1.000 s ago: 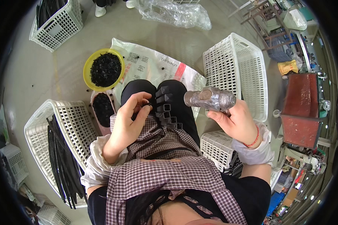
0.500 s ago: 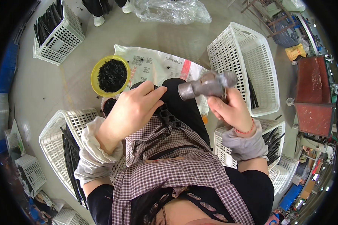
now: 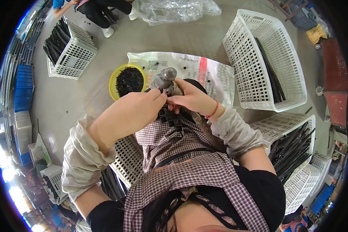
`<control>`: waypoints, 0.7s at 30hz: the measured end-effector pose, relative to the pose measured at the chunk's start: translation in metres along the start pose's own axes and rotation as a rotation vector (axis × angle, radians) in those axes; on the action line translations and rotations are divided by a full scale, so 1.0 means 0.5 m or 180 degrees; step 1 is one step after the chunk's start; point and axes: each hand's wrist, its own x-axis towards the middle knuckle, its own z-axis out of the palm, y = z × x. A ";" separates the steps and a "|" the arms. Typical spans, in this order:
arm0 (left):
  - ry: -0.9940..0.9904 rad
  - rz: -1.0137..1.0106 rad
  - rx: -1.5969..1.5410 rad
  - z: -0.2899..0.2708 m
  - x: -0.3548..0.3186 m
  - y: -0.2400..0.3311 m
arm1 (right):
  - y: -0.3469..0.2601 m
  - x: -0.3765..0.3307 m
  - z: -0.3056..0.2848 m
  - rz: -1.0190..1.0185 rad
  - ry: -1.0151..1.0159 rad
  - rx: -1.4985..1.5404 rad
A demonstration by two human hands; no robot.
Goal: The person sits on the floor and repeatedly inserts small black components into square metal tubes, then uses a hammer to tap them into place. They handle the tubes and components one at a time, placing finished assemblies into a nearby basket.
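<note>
Above my lap, my right hand (image 3: 195,99) is closed on a hammer (image 3: 164,78). The metal head points away from me, and the wooden handle slants down toward my right forearm. My left hand (image 3: 131,113) meets it, its thumb and fingertips pinched together beside the right fingertips. Whatever they pinch is too small or hidden to name. Just below the hands, several black square tubes (image 3: 173,120) lie side by side on my lap with open ends showing. A yellow bowl (image 3: 112,86) of small black pieces sits beyond my left hand.
A white printed sack (image 3: 221,79) lies on the floor ahead. White crates with black strips stand at far right (image 3: 246,65), near right (image 3: 272,120), near left (image 3: 128,156) and far left (image 3: 78,58). Another person (image 3: 98,15) is at upper left, beside clear plastic wrap (image 3: 178,11).
My right hand has brought the hammer left and inward, so both hands now meet above the tubes. The left fingers have closed into a pinch. The whole view has shifted.
</note>
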 end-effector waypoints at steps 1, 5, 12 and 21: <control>-0.0078 -0.0006 -0.0048 -0.004 0.003 -0.001 | 0.006 0.000 -0.002 0.0010 0.0031 0.0024; -0.0186 0.0045 0.0392 -0.007 0.011 0.008 | 0.018 0.002 -0.008 -0.0084 -0.0012 0.0003; -0.0162 0.0126 0.1342 0.015 0.016 0.027 | 0.003 -0.008 0.006 -0.0261 -0.0145 -0.0159; -0.0215 0.0188 0.1671 0.014 0.027 0.029 | 0.017 -0.006 0.013 -0.0223 -0.0146 -0.0155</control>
